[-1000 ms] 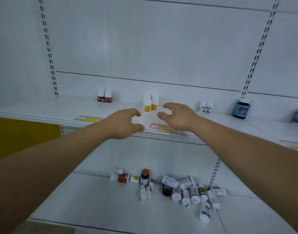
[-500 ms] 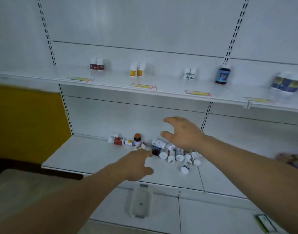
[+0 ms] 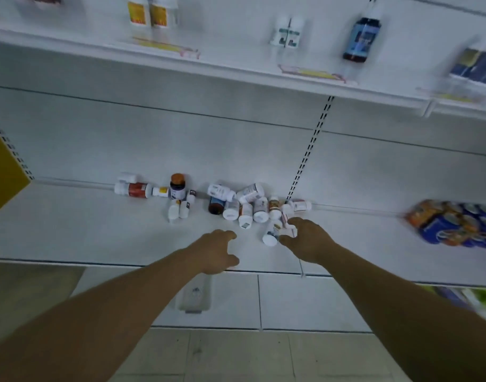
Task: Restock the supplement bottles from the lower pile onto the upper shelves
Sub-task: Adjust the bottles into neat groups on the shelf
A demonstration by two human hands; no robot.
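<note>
Lying jumbled, white-capped supplement bottles (image 3: 246,205), mostly white, labels mixed.

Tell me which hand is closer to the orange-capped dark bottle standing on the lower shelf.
The left hand. It sits below and slightly right of the orange-capped bottle. The right hand is farther right, at the white bottles on the pile's near edge.

A: Bare lower shelf (image 3: 70,230) left of the bottle pile (image 3: 247,205), an easy way in!

B: Right of that pile, the packaged goods (image 3: 457,224) crowd the shelf. Above it, the upper shelf (image 3: 236,75) overhangs.
</note>
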